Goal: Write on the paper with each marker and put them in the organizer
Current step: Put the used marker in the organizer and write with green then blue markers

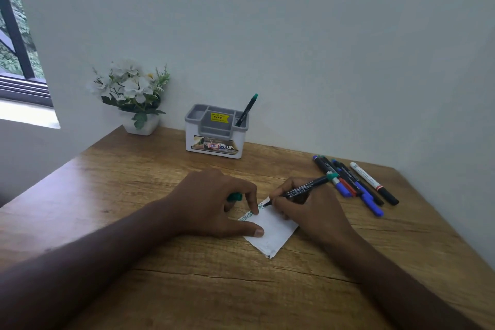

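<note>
Green marker (pixel 300 189) writing on the paper (pixel 270 230)
Right hand (pixel 313 209) fingers grip it; left hand (pixel 214 201) pins the paper on the table (pixel 134 169), clutching the cap (pixel 235 197). Press lightly, steady the sheet.

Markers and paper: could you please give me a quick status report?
Right hand writing with green marker; left hand pins paper, holds cap. One marker in organizer. Nothing obstructing.

A white pot of artificial white flowers (pixel 132 94) is set at the back left of a wooden table (pixel 134 222), against a pale wall (pixel 294 35), with a window (pixel 16 35) seen at far left.
</note>
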Available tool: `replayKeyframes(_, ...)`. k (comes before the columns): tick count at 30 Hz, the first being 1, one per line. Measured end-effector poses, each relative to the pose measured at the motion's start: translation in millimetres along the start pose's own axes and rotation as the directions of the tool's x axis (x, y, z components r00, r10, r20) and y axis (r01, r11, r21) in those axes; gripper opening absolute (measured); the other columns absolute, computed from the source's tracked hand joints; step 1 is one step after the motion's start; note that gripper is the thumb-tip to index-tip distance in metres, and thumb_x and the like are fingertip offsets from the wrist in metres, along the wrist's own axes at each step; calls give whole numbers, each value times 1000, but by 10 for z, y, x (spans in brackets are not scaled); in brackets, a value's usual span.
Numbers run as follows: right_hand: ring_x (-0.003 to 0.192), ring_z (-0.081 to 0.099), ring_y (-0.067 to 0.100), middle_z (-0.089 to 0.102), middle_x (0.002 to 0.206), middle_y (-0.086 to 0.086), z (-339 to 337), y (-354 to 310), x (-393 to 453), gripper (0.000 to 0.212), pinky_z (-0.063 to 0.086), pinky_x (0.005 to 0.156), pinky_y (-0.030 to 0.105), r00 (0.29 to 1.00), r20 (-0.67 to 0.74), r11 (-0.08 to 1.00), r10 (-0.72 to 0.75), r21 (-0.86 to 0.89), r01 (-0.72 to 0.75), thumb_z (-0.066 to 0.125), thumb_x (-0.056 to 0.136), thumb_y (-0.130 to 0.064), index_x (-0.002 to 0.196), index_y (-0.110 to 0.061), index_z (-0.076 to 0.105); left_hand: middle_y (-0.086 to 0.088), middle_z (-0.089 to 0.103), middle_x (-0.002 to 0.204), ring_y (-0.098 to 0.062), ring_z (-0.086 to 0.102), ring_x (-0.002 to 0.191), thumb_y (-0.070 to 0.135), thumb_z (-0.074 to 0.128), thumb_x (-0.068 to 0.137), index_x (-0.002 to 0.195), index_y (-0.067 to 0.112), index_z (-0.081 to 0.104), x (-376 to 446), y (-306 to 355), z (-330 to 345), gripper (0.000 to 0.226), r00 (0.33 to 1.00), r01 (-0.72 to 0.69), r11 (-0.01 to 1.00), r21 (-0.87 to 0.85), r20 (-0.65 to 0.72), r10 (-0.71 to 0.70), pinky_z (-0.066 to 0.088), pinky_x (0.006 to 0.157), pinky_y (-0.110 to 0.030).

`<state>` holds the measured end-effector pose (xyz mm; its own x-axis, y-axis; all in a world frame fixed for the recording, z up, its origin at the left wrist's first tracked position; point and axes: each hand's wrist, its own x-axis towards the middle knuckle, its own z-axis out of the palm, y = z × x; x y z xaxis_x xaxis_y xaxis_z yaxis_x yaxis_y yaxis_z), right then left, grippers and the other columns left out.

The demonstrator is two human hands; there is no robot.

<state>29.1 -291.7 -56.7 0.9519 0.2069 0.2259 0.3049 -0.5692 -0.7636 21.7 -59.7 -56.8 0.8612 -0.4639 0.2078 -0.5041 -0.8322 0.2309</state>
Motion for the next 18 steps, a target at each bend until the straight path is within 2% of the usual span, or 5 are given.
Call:
replayKeyframes(8, 69, 73, 0, 77, 78, -18, -4, 2, 4, 14, 55, 61, 9, 1000, -14, 1000, 20, 23, -19, 78, 89, -20, 81, -31, 77, 23, 69, 86, 1, 60, 76, 95, 56, 69, 109, 51, 64, 0, 20, -16, 60, 1000, 4, 1000, -15, 30, -4, 47, 62, -20)
replayKeyframes(11, 69, 73, 1, 77, 78, -19, -12, 4, 4, 13, 55, 62, 9, 1000, -12, 999, 24, 27, -24, 79, 89, -21, 82, -32, 77, 23, 68, 83, 1, 60, 74, 95, 57, 69, 109, 50, 64, -5, 22, -18, 60, 1000, 1, 1000, -20, 21, -1, 43, 59, -19)
replayKeyframes(15, 69, 73, 2, 79, 77, -10, -15, 2, 10, 11, 56, 63, 12, 999, -10, 998, 45, 51, -44, 78, 89, -20, 84, -30, 78, 27, 62, 78, 1, 59, 74, 93, 58, 70, 107, 51, 65, 4, 41, -37, 56, 999, 8, 1000, -12, 33, -8, 36, 58, -18)
replayKeyframes(18, 68, 72, 0, 77, 74, -13, -8, -7, 13, 13, 54, 61, 8, 1000, -17, 1000, 19, 20, -19, 78, 89, -20, 84, -31, 77, 30, 59, 77, 1, 58, 74, 93, 58, 70, 108, 51, 65, 3, 41, -40, 57, 999, 12, 1000, -12, 36, -12, 35, 58, -17)
